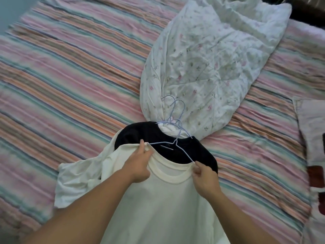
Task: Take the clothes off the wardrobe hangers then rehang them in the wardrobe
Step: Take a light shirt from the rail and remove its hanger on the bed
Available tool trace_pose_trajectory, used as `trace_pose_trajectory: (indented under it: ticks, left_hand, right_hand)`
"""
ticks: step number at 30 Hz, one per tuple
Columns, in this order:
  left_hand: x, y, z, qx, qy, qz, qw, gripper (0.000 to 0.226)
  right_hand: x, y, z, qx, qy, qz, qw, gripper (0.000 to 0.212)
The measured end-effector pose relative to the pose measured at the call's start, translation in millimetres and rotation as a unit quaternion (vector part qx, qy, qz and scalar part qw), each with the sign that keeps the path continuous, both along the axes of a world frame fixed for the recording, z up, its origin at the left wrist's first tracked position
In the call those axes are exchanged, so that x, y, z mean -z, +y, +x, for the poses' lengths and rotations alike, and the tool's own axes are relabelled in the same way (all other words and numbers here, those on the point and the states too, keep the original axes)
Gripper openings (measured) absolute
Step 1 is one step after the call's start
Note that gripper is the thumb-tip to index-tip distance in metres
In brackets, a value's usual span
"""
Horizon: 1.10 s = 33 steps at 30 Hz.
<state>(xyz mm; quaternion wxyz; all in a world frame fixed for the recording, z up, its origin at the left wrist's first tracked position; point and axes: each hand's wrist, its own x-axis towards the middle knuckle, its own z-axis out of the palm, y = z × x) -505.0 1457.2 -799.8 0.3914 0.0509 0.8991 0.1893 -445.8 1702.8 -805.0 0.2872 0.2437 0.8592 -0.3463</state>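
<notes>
Cream T-shirt (163, 199): front up, laid on the bed (70, 71) near its close edge, neck toward the far side, one short sleeve spread out to the left. Wire hanger (173, 147), pale blue: partly inside the neck opening, hook pointing away toward the quilt, its two shoulder ends just at the shirt's shoulder seams. Left hand (140, 162): pinching the shirt's left shoulder edge between thumb and fingers, right at the hanger's left tip. Right hand (204, 173): fingers curled, pinching the shirt's right shoulder edge at the hanger's right tip. Both forearms bare, reaching in from the bottom edge. Black shirt (151, 134): lying beneath the cream one, neck and shoulders showing beyond it, rest covered. More hangers (173, 113), same pale blue wire: several stacked loosely at the black shirt's neck, hooks overlapping, resting against the quilt; exact count not clear. Quilt (202, 67), white with small pink flower print: crumpled in a long heap from the far right corner down to the black shirt's collar, touching it. Bed cover: striped in pink, orange, teal and white, stripes running diagonally. Pillow (314, 131): pale, at the right edge, with a dark red patch lower down, only partly in view.
</notes>
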Motion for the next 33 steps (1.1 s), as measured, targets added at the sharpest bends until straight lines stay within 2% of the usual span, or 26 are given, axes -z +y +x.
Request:
trace_pose_trajectory:
  ticks: [2, 5, 8, 15, 18, 21, 27, 33]
  left_hand:
    - [-10, 2, 3, -0.008, 0.000, 0.005, 1.000, 0.087]
    - [-33, -1, 6, -0.004, 0.009, 0.005, 1.000, 0.096]
    - [-68, -12, 6, 0.048, 0.047, -0.025, 0.997, 0.095]
    - [-180, -44, 17, 0.066, 0.143, -0.058, 0.986, 0.095]
    - [-240, -60, 40, 0.053, 0.148, -0.072, 0.985, 0.085]
    - [-304, -82, 71, 0.024, 0.149, -0.065, 0.986, 0.073]
    - [-438, -146, 155, -0.022, 0.179, -0.082, 0.980, 0.095]
    - [-542, -206, 271, -0.077, 0.219, -0.113, 0.966, 0.096]
  right_hand:
    - [-15, 0, 7, -0.016, -0.016, -0.032, 0.999, 0.052]
    - [-38, -1, 15, -0.062, -0.026, 0.014, 0.998, 0.056]
    - [-67, -10, 12, -0.089, -0.014, 0.079, 0.993, 0.047]
    - [-189, -57, -6, -0.183, 0.118, 0.076, 0.973, 0.018]
    - [-256, -82, -2, -0.241, 0.156, 0.077, 0.955, 0.019]
    - [-327, -108, 18, -0.303, 0.188, 0.061, 0.932, 0.031]
    - [-451, -160, 90, -0.414, 0.238, 0.046, 0.877, 0.048]
    - [-556, -220, 164, -0.505, 0.276, 0.043, 0.817, 0.059]
